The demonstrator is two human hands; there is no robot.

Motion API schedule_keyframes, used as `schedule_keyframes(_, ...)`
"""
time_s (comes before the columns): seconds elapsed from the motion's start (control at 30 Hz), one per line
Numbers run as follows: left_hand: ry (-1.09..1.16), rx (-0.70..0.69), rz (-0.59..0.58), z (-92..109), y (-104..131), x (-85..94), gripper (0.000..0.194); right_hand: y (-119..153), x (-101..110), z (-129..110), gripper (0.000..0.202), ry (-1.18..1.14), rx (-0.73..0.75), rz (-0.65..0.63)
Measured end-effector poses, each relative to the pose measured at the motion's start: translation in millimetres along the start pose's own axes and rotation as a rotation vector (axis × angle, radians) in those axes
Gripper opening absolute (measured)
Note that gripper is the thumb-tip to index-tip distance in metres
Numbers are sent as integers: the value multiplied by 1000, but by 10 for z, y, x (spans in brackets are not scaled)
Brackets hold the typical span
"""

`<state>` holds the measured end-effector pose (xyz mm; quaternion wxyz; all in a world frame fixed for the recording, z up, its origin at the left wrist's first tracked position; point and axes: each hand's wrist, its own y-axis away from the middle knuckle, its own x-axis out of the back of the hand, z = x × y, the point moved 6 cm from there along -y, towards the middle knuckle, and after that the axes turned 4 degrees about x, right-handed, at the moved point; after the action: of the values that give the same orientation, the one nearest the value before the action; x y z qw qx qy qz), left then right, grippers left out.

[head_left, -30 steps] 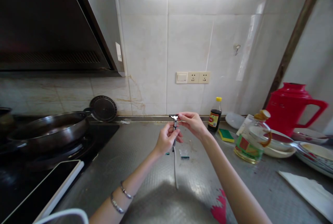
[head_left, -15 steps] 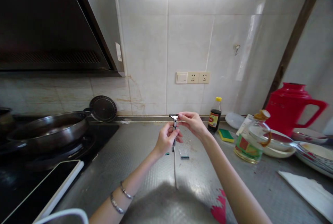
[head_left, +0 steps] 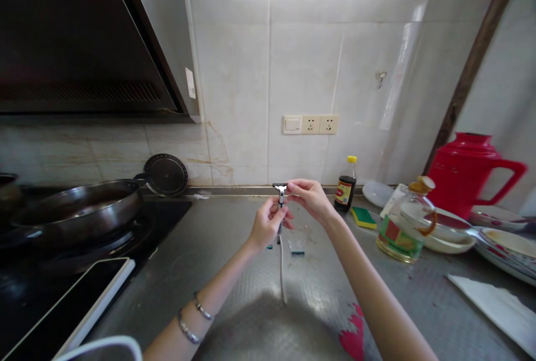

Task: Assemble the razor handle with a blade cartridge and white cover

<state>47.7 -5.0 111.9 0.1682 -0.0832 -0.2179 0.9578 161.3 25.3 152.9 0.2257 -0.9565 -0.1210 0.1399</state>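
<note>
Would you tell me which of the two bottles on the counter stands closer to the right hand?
The dark bottle with the yellow cap is closer to the right hand; the clear glass one stands farther right.

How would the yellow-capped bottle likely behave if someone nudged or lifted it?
The bottle stands tall and narrow, so a high push would probably tip it. The dark contents filling its lower part suggest some weight when lifted.

I wear two silver-coloured bracelets on my left forearm [head_left: 228, 274]: a slimmer band [head_left: 204, 306] nearer my left hand [head_left: 267, 223], and a broader, bumpy-looking band [head_left: 187, 328] further up. My right forearm [head_left: 368, 277] is bare.
</note>
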Motion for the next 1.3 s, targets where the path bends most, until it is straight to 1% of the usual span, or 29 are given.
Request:
schedule_keyframes(0.3,-11,-10,24,-6,7,1,32,-10,21,-10,22,27,28,-17)
schedule_keyframes(0.6,-26,-24,39,-31,-2,17,32,-22,51,-49,21,158,111,-61)
schedule_keyframes(0.8,-12,-17,44,-64,-4,16,32,-20,52,-77,24,242,140,-67)
schedule_keyframes(0.97,16,-37,61,-61,-4,6,32,-1,23,-120,26,295,157,-95)
schedule_keyframes(1.3,40,-24,75,-49,-3,5,31,7,9,-176,26,373,185,-117)
